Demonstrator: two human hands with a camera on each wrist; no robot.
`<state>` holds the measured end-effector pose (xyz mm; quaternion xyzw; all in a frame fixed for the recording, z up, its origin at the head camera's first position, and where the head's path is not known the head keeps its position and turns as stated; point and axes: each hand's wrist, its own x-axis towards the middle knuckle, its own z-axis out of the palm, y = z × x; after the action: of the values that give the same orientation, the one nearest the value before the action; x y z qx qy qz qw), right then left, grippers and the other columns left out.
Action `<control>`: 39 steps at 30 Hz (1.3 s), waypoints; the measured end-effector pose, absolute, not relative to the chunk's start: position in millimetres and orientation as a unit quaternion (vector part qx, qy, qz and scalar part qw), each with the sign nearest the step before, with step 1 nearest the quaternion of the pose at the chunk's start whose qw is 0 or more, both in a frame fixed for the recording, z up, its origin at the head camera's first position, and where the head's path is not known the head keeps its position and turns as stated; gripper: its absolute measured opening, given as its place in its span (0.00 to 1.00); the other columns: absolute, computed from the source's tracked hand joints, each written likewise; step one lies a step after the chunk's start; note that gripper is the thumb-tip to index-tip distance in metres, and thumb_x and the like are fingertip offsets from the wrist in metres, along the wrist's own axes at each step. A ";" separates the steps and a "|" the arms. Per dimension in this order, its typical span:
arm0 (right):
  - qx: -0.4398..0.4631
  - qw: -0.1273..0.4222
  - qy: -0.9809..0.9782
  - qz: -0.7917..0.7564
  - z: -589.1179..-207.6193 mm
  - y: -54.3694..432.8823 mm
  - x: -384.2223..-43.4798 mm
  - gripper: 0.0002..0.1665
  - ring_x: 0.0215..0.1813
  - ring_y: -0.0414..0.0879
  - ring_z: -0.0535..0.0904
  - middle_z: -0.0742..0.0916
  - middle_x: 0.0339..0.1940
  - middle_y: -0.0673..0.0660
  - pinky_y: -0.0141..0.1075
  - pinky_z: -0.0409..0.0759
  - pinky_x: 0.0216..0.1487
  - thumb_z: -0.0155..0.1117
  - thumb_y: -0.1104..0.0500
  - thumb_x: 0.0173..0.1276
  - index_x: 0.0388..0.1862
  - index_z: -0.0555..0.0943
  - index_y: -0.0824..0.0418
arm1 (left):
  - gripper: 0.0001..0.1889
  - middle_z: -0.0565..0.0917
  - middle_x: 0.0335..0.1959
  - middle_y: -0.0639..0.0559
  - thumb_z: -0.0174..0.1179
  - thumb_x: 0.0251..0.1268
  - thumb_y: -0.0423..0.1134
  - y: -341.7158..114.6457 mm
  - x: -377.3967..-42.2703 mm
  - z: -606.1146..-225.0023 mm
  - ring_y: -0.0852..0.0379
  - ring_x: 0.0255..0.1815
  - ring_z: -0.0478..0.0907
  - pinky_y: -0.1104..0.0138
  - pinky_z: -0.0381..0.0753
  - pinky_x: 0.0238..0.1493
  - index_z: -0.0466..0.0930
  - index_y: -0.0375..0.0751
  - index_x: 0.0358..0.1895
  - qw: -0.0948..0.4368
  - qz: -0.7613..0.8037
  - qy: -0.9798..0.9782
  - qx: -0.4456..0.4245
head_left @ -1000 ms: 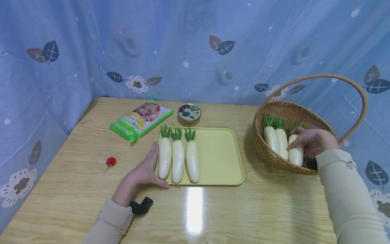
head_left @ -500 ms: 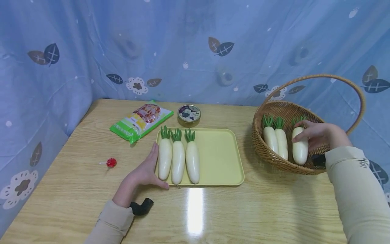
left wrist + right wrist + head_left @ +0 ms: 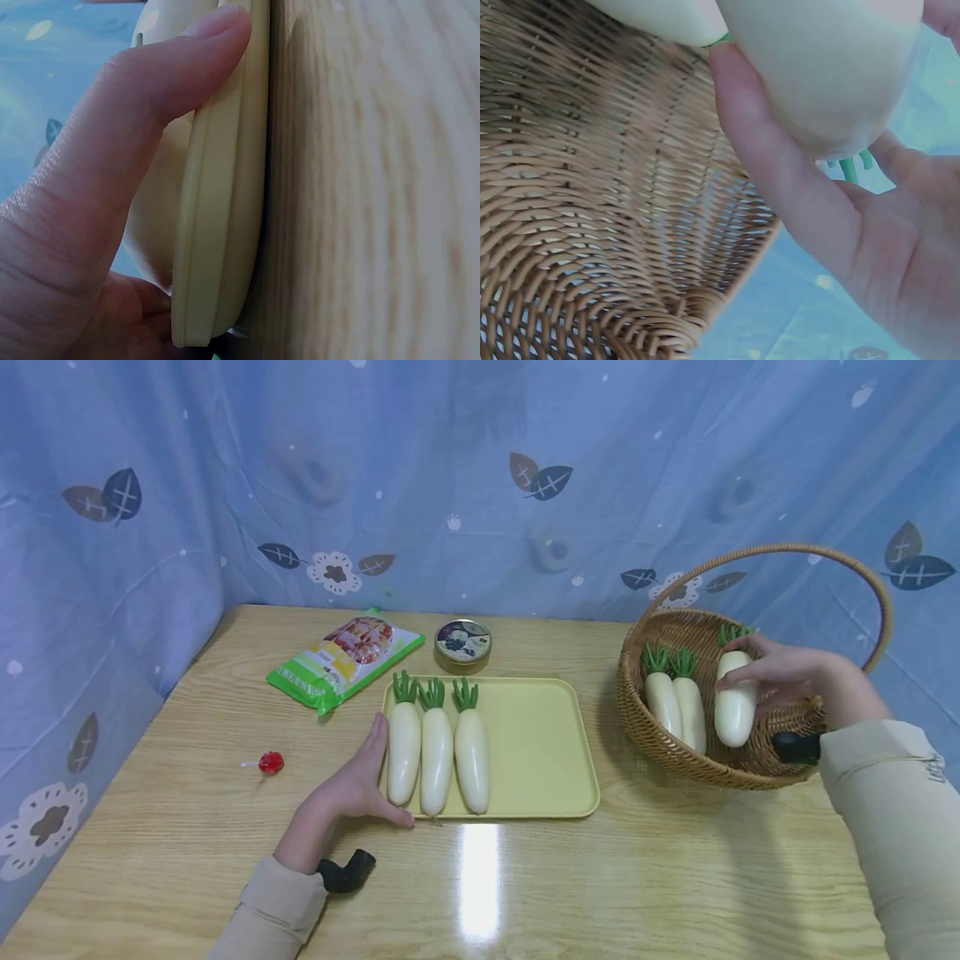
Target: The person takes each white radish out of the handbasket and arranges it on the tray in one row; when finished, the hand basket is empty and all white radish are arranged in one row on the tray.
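One white radish [image 3: 736, 703] is held in or just above the basket [image 3: 637, 718] by the right grip [image 3: 801, 678], thumb and fingers round it. The tray's [image 3: 543, 752] corner is touched by the left grip [image 3: 347, 787], spread out. Being smooth, stiff and maybe slippery, the radish is best held round its fat middle, not by its leaves [image 3: 733, 633].

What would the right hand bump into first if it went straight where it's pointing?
The right hand, holding one white radish, would probably meet the nearest other radish in the basket, unless it's above it; height is unclear.
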<state>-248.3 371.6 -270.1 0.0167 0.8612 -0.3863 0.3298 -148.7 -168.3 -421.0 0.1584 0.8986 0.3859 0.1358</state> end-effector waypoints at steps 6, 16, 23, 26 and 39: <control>0.009 0.311 0.873 -0.376 -263.1 371.4 -242.0 0.51 0.47 0.60 0.72 0.54 0.55 0.80 0.50 0.79 0.40 0.58 0.57 0.63 0.67 0.32 0.66 | 0.78 0.27 0.70 0.33 0.79 0.21 0.53 -165.7 -149.1 -419.9 0.39 0.71 0.29 0.49 0.41 0.67 0.23 0.29 0.69 0.143 0.385 0.898 0.156; 0.001 0.272 0.884 -0.380 -258.4 362.6 -227.4 0.52 0.48 0.67 0.72 0.54 0.55 0.81 0.51 0.79 0.40 0.58 0.55 0.64 0.68 0.30 0.66 | 0.78 0.27 0.70 0.34 0.79 0.21 0.53 -165.8 -148.2 -418.2 0.40 0.71 0.29 0.49 0.41 0.68 0.23 0.29 0.68 0.145 0.386 0.898 0.153; -0.013 0.248 0.885 -0.393 -256.9 347.4 -212.8 0.50 0.49 0.67 0.71 0.55 0.56 0.81 0.52 0.80 0.38 0.57 0.56 0.65 0.69 0.32 0.64 | 0.78 0.27 0.70 0.33 0.79 0.21 0.53 -167.0 -147.5 -419.0 0.39 0.70 0.29 0.49 0.41 0.67 0.24 0.29 0.68 0.144 0.385 0.899 0.153; -0.025 0.238 0.890 -0.387 -256.5 341.1 -207.2 0.48 0.50 0.68 0.71 0.57 0.57 0.81 0.52 0.80 0.38 0.56 0.56 0.67 0.70 0.34 0.64 | 0.78 0.27 0.70 0.33 0.79 0.21 0.53 -167.8 -147.6 -419.7 0.39 0.71 0.29 0.49 0.41 0.67 0.24 0.29 0.69 0.144 0.384 0.899 0.151; -0.051 0.181 0.899 -0.395 -255.9 309.6 -180.6 0.44 0.54 0.73 0.67 0.58 0.60 0.79 0.52 0.79 0.38 0.56 0.57 0.67 0.69 0.40 0.61 | 0.78 0.27 0.70 0.33 0.79 0.21 0.52 -167.8 -147.0 -416.4 0.39 0.70 0.29 0.49 0.41 0.67 0.23 0.28 0.68 0.146 0.387 0.898 0.150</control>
<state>-180.6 309.6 -255.9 -0.0512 0.8993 -0.3945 0.1815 -147.0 -167.8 -416.4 0.1496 0.8981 0.3867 0.1465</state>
